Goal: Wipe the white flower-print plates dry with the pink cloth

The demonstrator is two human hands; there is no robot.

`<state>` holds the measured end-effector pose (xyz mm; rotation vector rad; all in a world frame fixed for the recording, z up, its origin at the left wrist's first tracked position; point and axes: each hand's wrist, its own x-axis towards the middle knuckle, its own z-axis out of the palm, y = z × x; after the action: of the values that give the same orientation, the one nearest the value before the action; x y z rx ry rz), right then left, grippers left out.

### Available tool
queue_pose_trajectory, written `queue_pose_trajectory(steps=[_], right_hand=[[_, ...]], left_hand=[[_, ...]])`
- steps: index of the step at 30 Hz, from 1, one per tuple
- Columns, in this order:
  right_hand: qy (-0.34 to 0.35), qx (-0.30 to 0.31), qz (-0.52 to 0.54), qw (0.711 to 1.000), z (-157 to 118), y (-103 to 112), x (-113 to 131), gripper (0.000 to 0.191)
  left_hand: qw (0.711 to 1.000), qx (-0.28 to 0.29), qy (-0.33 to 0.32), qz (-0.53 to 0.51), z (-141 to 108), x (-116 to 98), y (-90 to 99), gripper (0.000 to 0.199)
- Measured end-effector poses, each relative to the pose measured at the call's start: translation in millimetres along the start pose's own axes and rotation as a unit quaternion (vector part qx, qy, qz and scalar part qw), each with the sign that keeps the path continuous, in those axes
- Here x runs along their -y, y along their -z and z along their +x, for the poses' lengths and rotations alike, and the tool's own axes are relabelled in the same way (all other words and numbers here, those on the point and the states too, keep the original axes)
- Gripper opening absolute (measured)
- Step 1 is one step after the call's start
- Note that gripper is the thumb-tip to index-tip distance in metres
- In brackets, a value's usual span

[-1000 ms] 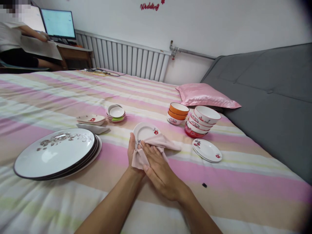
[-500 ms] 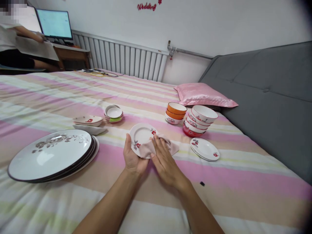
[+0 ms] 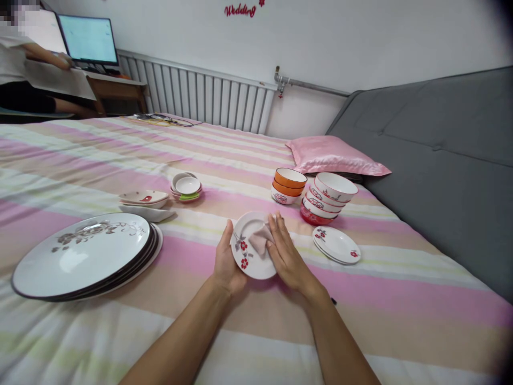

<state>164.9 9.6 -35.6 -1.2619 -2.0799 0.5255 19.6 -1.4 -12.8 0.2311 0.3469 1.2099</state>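
Note:
A small white plate (image 3: 252, 267) with red flowers and grey leaves is tilted up above the bed. My left hand (image 3: 229, 267) grips its left edge, the thumb upright at the rim and the other fingers hidden behind. Against the plate's face, on the right, my right hand (image 3: 289, 256) presses a pale pink cloth (image 3: 259, 239) with its fingers held together. Part of the cloth is hidden under those fingers. To the right of my right hand, a short stack of matching small plates (image 3: 336, 246) lies on the bed.
Large dark-rimmed plates (image 3: 88, 256) are stacked at left, near oval dishes (image 3: 144, 198) and small sauce dishes (image 3: 187, 186). Orange and white bowls (image 3: 289, 184) and taller stacked bowls (image 3: 326, 200) stand at right before a pink pillow (image 3: 334, 155). A person (image 3: 16, 61) sits by a monitor.
The plate has moved right and turned, its flowers now at the left side. My right hand has slid up and right across it, and the cloth looks more bunched.

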Motion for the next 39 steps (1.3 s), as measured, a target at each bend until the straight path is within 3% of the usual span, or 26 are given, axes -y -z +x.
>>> queue_pose_trajectory(steps=[4, 12, 20, 23, 25, 29, 32, 34, 36, 39], right_hand=[[0.018, -0.014, 0.045, 0.999, 2.8, 4.5, -5.4, 0.054], [-0.008, -0.022, 0.184, 0.983, 5.1, 9.7, 0.7, 0.054], [-0.029, 0.064, 0.321, 0.944, 2.6, 24.5, 13.4, 0.046], [-0.065, 0.054, 0.37, 0.925, 3.3, 19.6, 13.3, 0.042], [-0.105, 0.012, 0.411, 0.905, 5.6, 12.4, 9.5, 0.041], [-0.209, -0.152, 0.469, 0.844, 12.1, -0.8, -2.1, 0.044], [-0.269, -0.263, 0.489, 0.787, 15.7, -6.6, -8.6, 0.042], [-0.277, -0.302, 0.495, 0.766, 16.7, -9.7, -9.9, 0.041], [-0.26, -0.318, 0.494, 0.766, 16.6, -12.4, -8.8, 0.04], [-0.212, -0.333, 0.454, 0.799, 15.2, -14.3, -4.7, 0.041]], left_hand=[[0.999, -0.012, 0.041, 0.031, 0.6, 0.8, 3.5, 0.051], [0.983, 0.045, 0.177, 0.035, -2.2, -5.2, -1.0, 0.057], [0.956, 0.088, 0.278, 0.045, 1.7, -2.2, 2.9, 0.051], [0.971, 0.078, 0.222, 0.041, 5.2, 2.2, 3.7, 0.049], [0.98, 0.072, 0.182, 0.035, 5.7, 2.3, 3.1, 0.049], [0.988, 0.041, 0.122, 0.086, 2.9, -0.9, 3.1, 0.055], [0.98, 0.026, 0.028, 0.197, 1.5, 3.7, 5.3, 0.049], [0.964, 0.035, -0.045, 0.258, 2.7, 9.7, 8.1, 0.04], [0.946, 0.038, -0.113, 0.303, 5.3, 14.8, 11.5, 0.05], [0.923, -0.001, -0.158, 0.352, 9.1, 16.8, 14.8, 0.063]])
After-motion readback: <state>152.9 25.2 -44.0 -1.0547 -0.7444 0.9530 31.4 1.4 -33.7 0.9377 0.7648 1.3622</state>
